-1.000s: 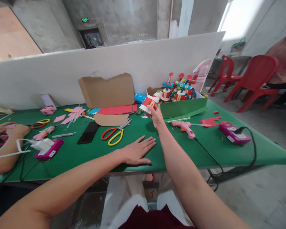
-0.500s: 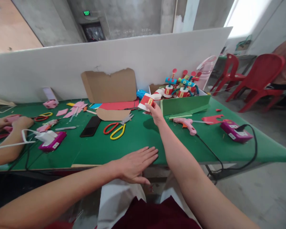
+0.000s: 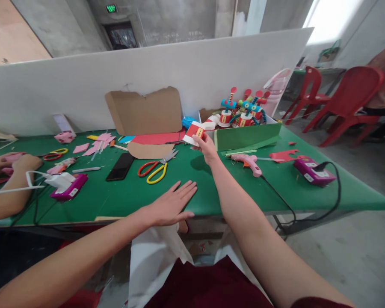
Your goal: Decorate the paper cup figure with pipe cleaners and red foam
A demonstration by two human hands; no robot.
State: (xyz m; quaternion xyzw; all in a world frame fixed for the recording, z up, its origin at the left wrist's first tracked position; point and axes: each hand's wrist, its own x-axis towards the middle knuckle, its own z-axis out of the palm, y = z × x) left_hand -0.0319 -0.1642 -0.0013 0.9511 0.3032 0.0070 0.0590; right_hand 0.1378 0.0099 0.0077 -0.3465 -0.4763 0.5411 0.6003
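Between the thumb and fingers of my right hand (image 3: 205, 146) is a red and white paper cup (image 3: 193, 132) with a yellow label, tilted above the table beside the open box. My left hand (image 3: 173, 202) lies flat at the table's front edge, fingers stretched out and holding nothing. Scissors (image 3: 156, 167) with one red and one yellow handle lie open-bladed beyond it, next to a black phone (image 3: 120, 167). To the right of my right forearm rests a pink glue gun (image 3: 248, 163). Several cup figures (image 3: 244, 117) with blue heads stand in the green-sided box (image 3: 247, 137).
A purple power strip (image 3: 314, 172) with a black cable sits at the right; another power strip (image 3: 69, 188) is at the left. Cardboard (image 3: 144, 111) leans on the white partition (image 3: 83, 94). At the far left, another person's hands (image 3: 16, 164) hold pink material.
My left hand has slid left and forward over the table. My right hand still holds the cup in nearly the same place; the view has shifted slightly.
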